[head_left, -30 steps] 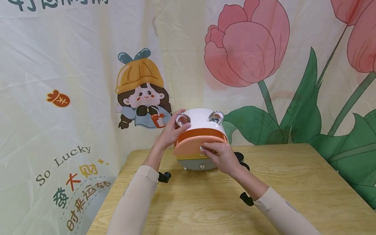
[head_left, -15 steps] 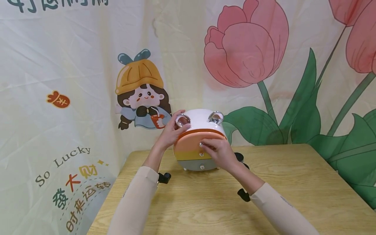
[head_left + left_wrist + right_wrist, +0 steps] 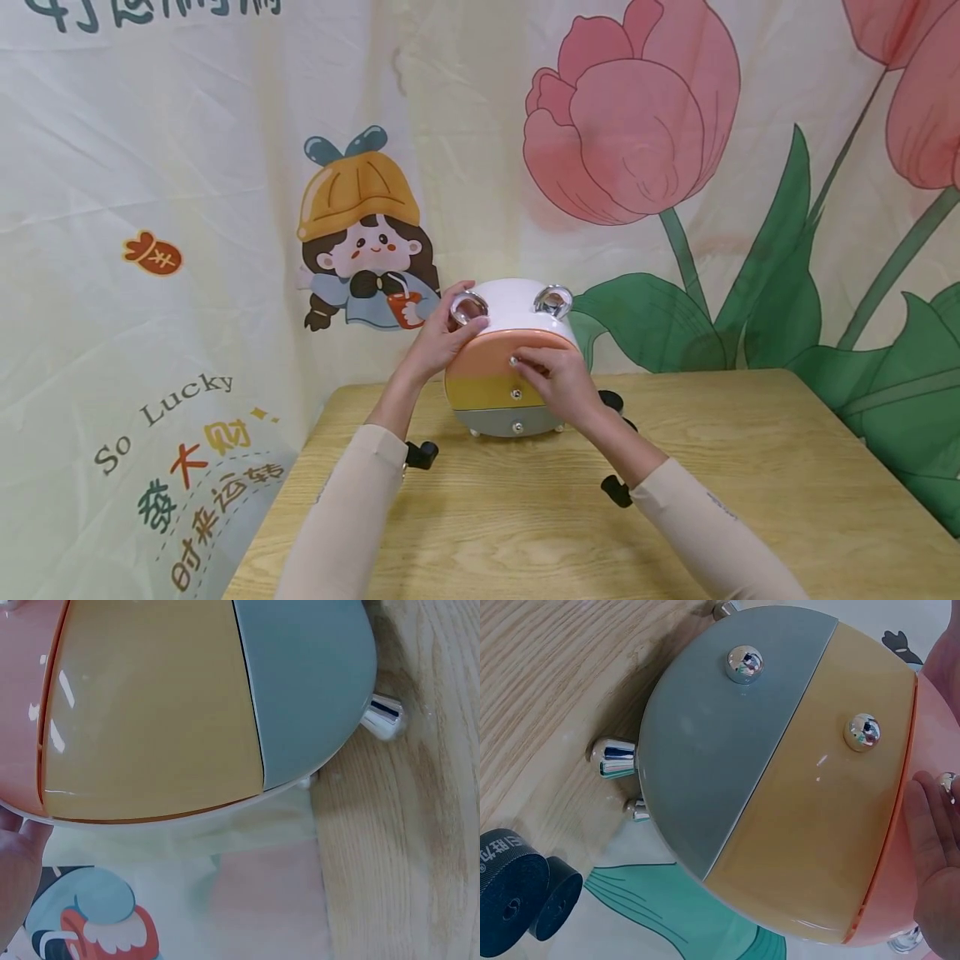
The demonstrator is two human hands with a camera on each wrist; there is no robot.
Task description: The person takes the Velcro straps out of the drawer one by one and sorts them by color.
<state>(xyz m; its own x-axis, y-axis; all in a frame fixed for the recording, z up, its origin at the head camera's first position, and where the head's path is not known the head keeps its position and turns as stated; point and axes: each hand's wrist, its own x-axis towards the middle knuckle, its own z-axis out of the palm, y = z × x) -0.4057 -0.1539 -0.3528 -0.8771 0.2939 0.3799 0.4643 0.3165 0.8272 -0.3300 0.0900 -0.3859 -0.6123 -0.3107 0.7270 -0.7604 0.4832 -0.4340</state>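
A small rounded drawer box (image 3: 517,298) with a white top and two silver ring-shaped ears stands on the table. Its front has a salmon top drawer (image 3: 476,358), a yellow middle drawer (image 3: 817,780) and a grey bottom drawer (image 3: 315,690), all flush. My left hand (image 3: 441,335) grips the upper left of the box around the left ear (image 3: 468,307), thumb on the white top. With thumb and fingertips, my right hand (image 3: 564,382) pinches the top drawer's silver knob (image 3: 513,361). Most of that knob is hidden by the fingers in the right wrist view.
Two black rolls (image 3: 514,892), one with white lettering, lie on the wooden table (image 3: 480,517) to the right of the box. A printed cloth (image 3: 225,167) with tulips and a cartoon figure hangs right behind the table.
The top drawer, pulled out with an orange gap above it, has slid back into the box. My right hand has moved inward with its knob; my left hand keeps its place.
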